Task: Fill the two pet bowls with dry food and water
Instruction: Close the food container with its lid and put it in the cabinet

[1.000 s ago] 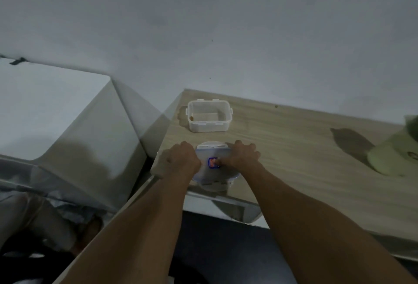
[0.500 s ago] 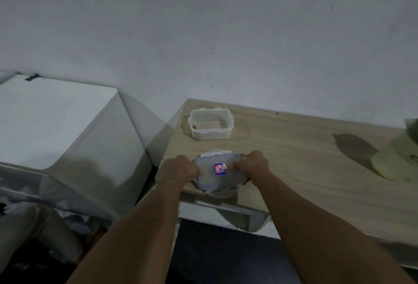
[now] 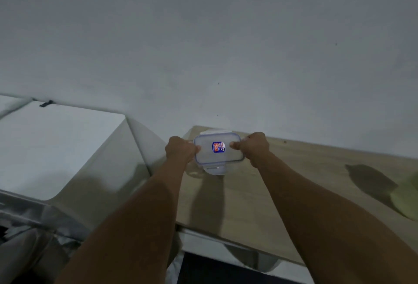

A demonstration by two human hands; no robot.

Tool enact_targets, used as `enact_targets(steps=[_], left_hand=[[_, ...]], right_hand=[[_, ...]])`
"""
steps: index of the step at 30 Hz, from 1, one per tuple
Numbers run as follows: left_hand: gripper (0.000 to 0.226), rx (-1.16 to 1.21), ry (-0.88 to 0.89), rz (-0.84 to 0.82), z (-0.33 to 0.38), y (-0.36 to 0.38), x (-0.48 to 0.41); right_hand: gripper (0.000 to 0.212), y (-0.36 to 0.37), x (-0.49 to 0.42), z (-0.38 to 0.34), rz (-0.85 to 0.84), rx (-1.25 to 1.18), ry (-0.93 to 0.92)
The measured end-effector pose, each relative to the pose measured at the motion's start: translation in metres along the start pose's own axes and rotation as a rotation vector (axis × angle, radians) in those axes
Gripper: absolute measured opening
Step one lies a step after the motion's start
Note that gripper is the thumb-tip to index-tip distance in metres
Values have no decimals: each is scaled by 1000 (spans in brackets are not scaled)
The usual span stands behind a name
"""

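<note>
A clear plastic container with a blue-rimmed lid and a red-blue sticker (image 3: 218, 148) hangs a little above the wooden table (image 3: 294, 193) near its far left corner. My left hand (image 3: 181, 151) grips its left side and my right hand (image 3: 254, 148) grips its right side, thumbs on the lid. Part of its see-through body shows under the lid's near edge. Behind it only the white rim of a second, open container (image 3: 214, 130) peeks out. What either container holds is hidden.
A white box-shaped unit (image 3: 56, 148) stands left of the table, with a narrow gap between. A pale green object (image 3: 404, 200) lies at the table's right edge. The grey wall runs close behind the table.
Both hands have lifted the lidded container off the table's front edge and carried it away from me, over the open container at the back. The camera has tilted upward.
</note>
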State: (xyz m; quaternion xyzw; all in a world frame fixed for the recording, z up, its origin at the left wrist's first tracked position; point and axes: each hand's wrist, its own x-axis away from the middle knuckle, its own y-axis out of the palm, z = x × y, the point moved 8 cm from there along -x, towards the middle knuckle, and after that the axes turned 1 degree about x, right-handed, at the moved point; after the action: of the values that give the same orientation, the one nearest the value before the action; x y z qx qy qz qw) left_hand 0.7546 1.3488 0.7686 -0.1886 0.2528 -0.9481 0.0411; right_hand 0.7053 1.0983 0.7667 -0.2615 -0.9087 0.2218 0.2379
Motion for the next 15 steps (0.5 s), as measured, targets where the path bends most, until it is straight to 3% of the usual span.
enact_targets(steps=[15], left_hand=[[52, -85, -18, -35, -8, 24, -53]], right_hand=[[66, 33, -50, 7, -13, 93, 6]])
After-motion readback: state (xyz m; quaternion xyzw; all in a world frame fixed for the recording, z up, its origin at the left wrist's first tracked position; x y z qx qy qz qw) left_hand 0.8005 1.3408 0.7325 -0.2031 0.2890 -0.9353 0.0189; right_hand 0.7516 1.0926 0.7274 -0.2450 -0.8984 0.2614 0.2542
